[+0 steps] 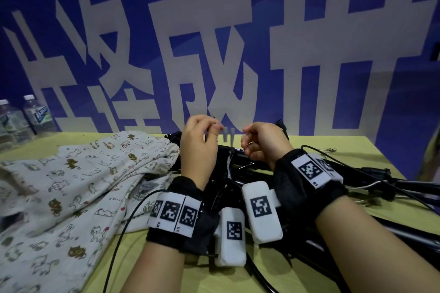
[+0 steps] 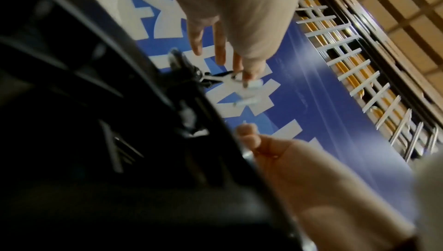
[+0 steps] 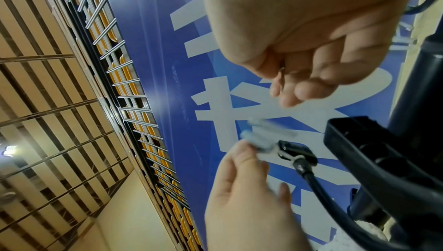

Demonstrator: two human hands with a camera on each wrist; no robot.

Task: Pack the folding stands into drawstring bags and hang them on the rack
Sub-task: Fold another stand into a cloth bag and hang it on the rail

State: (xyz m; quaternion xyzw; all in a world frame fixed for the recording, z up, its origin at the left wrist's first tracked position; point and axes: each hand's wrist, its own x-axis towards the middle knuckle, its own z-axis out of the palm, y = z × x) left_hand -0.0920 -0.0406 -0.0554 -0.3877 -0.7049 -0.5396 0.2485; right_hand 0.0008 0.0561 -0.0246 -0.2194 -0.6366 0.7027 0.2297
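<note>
Black folding stands (image 1: 250, 169) lie piled on the yellow-green table (image 1: 371, 147), partly hidden by my wrists. Cream drawstring bags (image 1: 83, 173) printed with small cats lie flat to their left. Both hands hover above the pile. My left hand (image 1: 217, 129) pinches a small pale plastic piece (image 3: 256, 137) that joins a black connector (image 3: 294, 151) on a cable. In the left wrist view the left hand (image 2: 244, 77) shows the same pinch, blurred. My right hand (image 1: 247, 140) is curled, and a thin wire (image 3: 281, 71) sits between its thumb and fingers.
Two water bottles (image 1: 35, 114) stand at the table's far left. A blue banner (image 1: 142, 31) with large white characters rises right behind the table. Black cables (image 1: 352, 166) trail over the right side. A white wire grid (image 2: 347, 56) shows above the banner.
</note>
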